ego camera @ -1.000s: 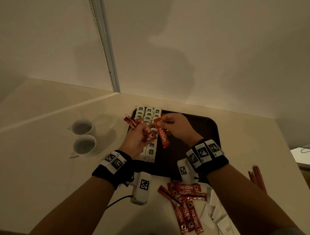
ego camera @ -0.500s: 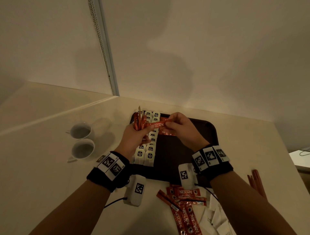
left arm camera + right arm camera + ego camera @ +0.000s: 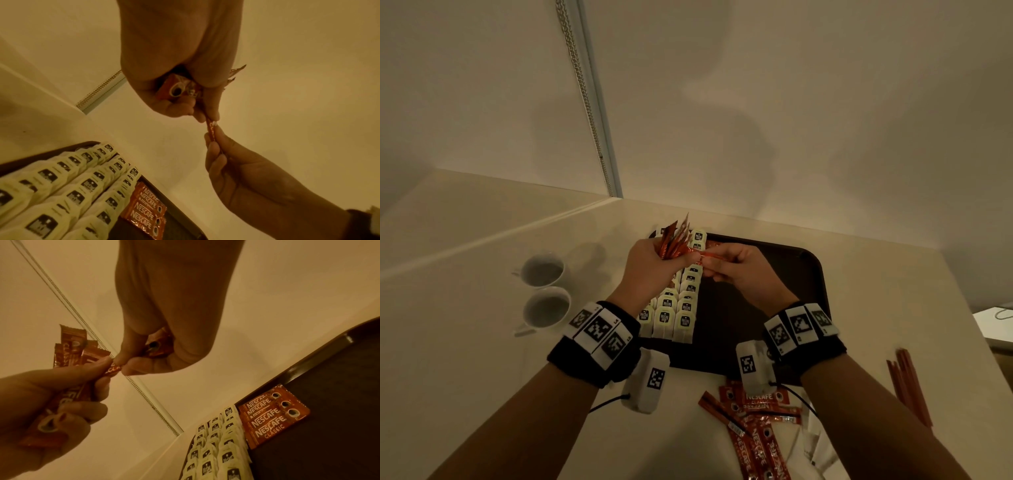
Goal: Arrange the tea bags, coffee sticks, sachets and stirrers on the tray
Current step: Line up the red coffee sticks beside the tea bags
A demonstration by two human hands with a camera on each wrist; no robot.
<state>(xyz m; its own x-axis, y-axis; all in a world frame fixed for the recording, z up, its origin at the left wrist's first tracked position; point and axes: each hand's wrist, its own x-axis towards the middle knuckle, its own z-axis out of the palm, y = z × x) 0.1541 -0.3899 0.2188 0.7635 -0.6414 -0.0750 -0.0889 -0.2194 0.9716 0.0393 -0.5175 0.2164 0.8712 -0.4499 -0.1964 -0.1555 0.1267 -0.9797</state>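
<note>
Above the dark tray (image 3: 815,270), the left hand (image 3: 650,270) keeps a closed grip on a fanned bunch of Nescafé sticks (image 3: 674,241), likely as a supply. The right hand (image 3: 743,274) pinches a single stick (image 3: 700,255), probably drawing it out to lay beside the few sticks already on the tray (image 3: 271,415), next to the rows of tea bags (image 3: 674,308). On the counter (image 3: 465,342), more sticks (image 3: 753,428), white sachets (image 3: 815,448) and stirrers (image 3: 907,383) wait; two cups (image 3: 544,291) stand clear.
</note>
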